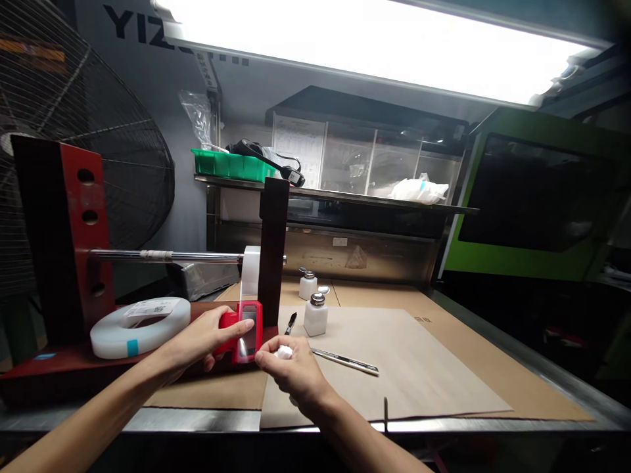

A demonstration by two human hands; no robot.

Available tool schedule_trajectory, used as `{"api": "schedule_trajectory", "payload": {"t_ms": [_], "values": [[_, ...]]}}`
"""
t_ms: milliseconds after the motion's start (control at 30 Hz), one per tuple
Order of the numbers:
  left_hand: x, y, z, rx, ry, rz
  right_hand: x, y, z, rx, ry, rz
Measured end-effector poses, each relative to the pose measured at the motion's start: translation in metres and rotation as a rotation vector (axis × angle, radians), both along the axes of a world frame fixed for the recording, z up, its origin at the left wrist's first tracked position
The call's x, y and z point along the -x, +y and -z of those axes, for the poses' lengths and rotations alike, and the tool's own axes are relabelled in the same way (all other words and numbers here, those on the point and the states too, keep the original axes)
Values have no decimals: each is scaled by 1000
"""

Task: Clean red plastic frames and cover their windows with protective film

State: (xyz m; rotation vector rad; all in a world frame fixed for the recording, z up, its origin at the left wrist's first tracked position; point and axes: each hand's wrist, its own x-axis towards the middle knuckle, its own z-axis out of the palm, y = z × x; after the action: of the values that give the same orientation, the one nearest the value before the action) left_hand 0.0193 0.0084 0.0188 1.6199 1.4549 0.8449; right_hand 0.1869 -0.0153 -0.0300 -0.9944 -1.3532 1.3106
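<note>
My left hand (204, 337) grips a small red plastic part (242, 330) with a clear window, holding it just above the front of the bench. My right hand (290, 370) is closed around a small white wad (283, 352), pinched at the fingertips right beside the red part's lower edge. A strip of clear film runs from the red part up to a white roll (251, 269) on a steel rod.
A red and dark stand (64, 230) carries the rod; a large white tape roll (139, 325) lies on its base. Two white dispenser bottles (315, 314), a black-handled tool (290, 323) and metal tweezers (345, 360) rest on brown paper. A fan stands left, a green machine right.
</note>
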Motion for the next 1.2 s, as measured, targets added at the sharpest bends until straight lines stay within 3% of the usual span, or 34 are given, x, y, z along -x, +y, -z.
{"api": "schedule_trajectory", "payload": {"t_ms": [367, 500, 667, 767, 867, 1000, 1100, 1200], "values": [[-1, 1, 2, 3, -17, 36, 0, 2, 3, -48, -69, 33], [0, 3, 6, -5, -26, 48, 0, 1, 3, -137, -185, 82], [1, 4, 6, -10, -38, 52, -7, 0, 9, -530, -510, 151], [1, 3, 5, -18, -52, 81, -13, 0, 21, -886, -861, 123], [0, 1, 3, -20, -63, 95, -15, -1, 33, -1064, -1169, 94], [0, 0, 3, -13, -75, 93, -22, -2, 29, -1034, -1173, 58], [2, 0, 3, -7, -72, 75, -47, 7, 15, -816, -1170, 134], [4, 1, 4, 5, -68, 63, -86, 26, 8, -557, -1325, 203]]}}
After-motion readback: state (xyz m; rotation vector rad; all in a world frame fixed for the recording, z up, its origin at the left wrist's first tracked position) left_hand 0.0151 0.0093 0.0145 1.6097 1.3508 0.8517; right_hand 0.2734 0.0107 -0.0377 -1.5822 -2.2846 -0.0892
